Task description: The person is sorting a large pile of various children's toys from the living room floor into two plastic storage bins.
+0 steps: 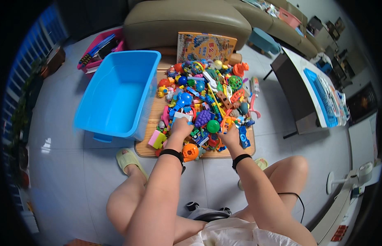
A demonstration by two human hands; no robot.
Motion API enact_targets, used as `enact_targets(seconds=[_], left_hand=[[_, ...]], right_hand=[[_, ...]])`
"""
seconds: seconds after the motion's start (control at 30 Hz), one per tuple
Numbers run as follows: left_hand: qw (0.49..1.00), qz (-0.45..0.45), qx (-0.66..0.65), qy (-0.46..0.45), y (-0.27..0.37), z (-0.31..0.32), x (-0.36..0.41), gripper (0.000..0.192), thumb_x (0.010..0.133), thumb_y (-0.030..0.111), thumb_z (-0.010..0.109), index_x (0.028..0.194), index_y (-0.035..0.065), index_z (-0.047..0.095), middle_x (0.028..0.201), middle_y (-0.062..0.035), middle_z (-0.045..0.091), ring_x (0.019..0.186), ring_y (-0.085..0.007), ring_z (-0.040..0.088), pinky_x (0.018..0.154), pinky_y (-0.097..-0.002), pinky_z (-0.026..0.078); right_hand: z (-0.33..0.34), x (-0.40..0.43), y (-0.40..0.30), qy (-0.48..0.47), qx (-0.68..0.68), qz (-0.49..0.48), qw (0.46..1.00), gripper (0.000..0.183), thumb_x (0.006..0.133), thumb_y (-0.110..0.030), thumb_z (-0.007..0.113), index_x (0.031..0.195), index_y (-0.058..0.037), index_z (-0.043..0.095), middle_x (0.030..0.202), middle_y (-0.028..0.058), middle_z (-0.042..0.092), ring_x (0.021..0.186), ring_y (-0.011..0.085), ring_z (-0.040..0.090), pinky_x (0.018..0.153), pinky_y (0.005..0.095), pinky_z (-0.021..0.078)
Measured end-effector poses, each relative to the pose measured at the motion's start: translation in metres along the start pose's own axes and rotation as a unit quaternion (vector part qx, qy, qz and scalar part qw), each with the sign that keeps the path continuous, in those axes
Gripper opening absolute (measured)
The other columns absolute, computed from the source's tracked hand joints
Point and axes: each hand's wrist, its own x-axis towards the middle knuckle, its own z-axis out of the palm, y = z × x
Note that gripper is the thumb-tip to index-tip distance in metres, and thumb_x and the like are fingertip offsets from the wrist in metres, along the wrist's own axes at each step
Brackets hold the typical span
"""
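A large heap of plastic toys lies before me on a slatted wooden mat (141, 147). My left hand (180, 126) grips a white and light-blue boxy toy (183, 115) at the heap's near left. On the right, my right hand (231, 136) has its fingers on an orange toy (227, 124); part of it is hidden. Between the hands are a purple grape-cluster toy (203, 118) and a green ball (213, 126). An orange rounded toy (190, 152) rests nearer to me, with a pink and green block (157, 139) to its left.
A blue plastic tub (117, 95) with nothing in it stands left of the heap. Behind it is a pink bin (121, 46) holding various items. A printed box (206, 47) leans by the sofa (184, 18). To the right stands a low table (297, 70) with a blue basket (320, 98).
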Motion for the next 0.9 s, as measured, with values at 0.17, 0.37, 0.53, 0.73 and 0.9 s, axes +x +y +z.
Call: enact_targets(seconds=[0.17, 0.37, 0.53, 0.73, 0.9], left_hand=[[0.993, -0.104, -0.044, 0.045, -0.027, -0.042, 0.012, 0.037, 0.073, 0.027, 0.064, 0.102, 0.0037, 0.065, 0.106, -0.018, 0.064, 0.099, -0.0327, 0.061, 0.085, -0.0405, 0.048], [0.999, -0.01, -0.005, 0.041, 0.027, -0.07, 0.005, 0.036, 0.071, 0.026, 0.065, 0.099, 0.0049, 0.066, 0.105, -0.0188, 0.064, 0.097, -0.0334, 0.061, 0.084, -0.0409, 0.048], [0.996, 0.015, -0.044, 0.071, 0.044, -0.072, 0.001, 0.035, 0.07, 0.026, 0.067, 0.097, 0.0034, 0.066, 0.104, -0.0183, 0.064, 0.096, -0.0328, 0.061, 0.084, -0.0405, 0.048], [0.995, -0.084, -0.036, 0.03, -0.01, -0.047, 0.012, 0.04, 0.072, 0.03, 0.068, 0.102, 0.004, 0.065, 0.106, -0.0187, 0.063, 0.097, -0.032, 0.062, 0.085, -0.0396, 0.048], [0.985, -0.168, 0.007, 0.024, -0.006, -0.012, 0.009, 0.061, 0.071, 0.031, 0.073, 0.123, 0.0066, 0.052, 0.123, -0.019, 0.054, 0.113, -0.0319, 0.053, 0.094, -0.038, 0.045]], right_hand=[[-0.043, 0.017, -0.063, -0.015, -0.017, -0.124, 0.992, 0.077, 0.065, -0.03, 0.071, 0.124, 0.0063, 0.038, 0.118, 0.03, 0.048, 0.109, 0.0416, 0.05, 0.092, 0.0417, 0.0435], [-0.068, 0.02, -0.077, -0.108, -0.019, -0.11, 0.988, 0.065, 0.065, -0.037, 0.075, 0.107, 0.0065, 0.052, 0.103, 0.0279, 0.059, 0.099, 0.0375, 0.058, 0.085, 0.0417, 0.048], [-0.058, 0.027, -0.078, -0.104, -0.03, -0.068, 0.992, 0.056, 0.063, -0.04, 0.073, 0.097, 0.0028, 0.059, 0.088, 0.0215, 0.065, 0.086, 0.0319, 0.064, 0.078, 0.0394, 0.05], [-0.024, -0.002, -0.101, -0.102, 0.012, -0.083, 0.991, 0.069, 0.064, -0.032, 0.073, 0.118, 0.0045, 0.049, 0.101, 0.0213, 0.063, 0.094, 0.0317, 0.062, 0.083, 0.0381, 0.0496], [0.01, 0.014, -0.063, -0.138, 0.026, -0.038, 0.989, 0.07, 0.063, -0.029, 0.073, 0.12, 0.0039, 0.049, 0.105, 0.0222, 0.062, 0.097, 0.0323, 0.061, 0.085, 0.0373, 0.0489]])
